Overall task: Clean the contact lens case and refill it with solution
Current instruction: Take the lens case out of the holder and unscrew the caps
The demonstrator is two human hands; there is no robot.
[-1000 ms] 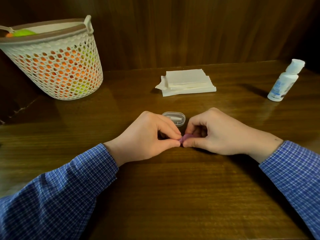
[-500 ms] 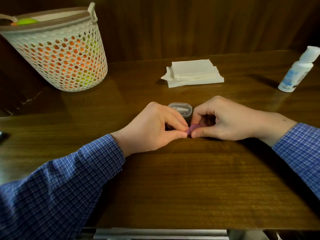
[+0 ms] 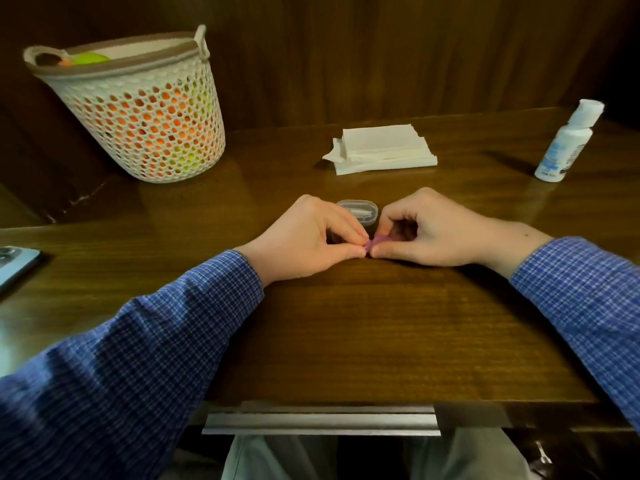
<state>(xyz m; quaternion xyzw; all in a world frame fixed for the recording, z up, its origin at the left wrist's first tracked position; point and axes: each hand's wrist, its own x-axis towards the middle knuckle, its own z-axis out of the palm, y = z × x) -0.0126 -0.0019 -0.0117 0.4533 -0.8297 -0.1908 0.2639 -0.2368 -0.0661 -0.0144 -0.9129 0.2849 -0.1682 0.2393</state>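
At the middle of the worktop point(image 3: 346, 341): both hands meet over a small purple contact lens case point(image 3: 482, 241), which is mostly hidden by the fingers.
Left hand point(image 3: 308, 237): thumb and fingertips pinch the left end of the case.
Right hand point(image 3: 433, 230): thumb and curled fingers pinch the right end of the case.
Clear lidded container point(image 3: 356, 211): just behind the case, touching or nearly touching the knuckles; I cannot tell which.
Step in hand: seemingly the opening of the case, at the very start of the task; no cap is visibly off, and nothing looks cleaned or filled.
Next move: probably twisting or prising a cap loose while one hand steadies the base.
Tissue stack point(image 3: 382, 148): behind the case, further back than the clear container, within an easy forward reach.
Solution bottle point(image 3: 566, 142): far right of the case, upright, capped, near the worktop's right edge.
Mesh basket point(image 3: 138, 112): far left and behind the case, against the wooden wall.
Phone-like object point(image 3: 15, 263): far left of the case, at the picture's edge.
Open room: bare wood lies in front of the case up to the near edge.
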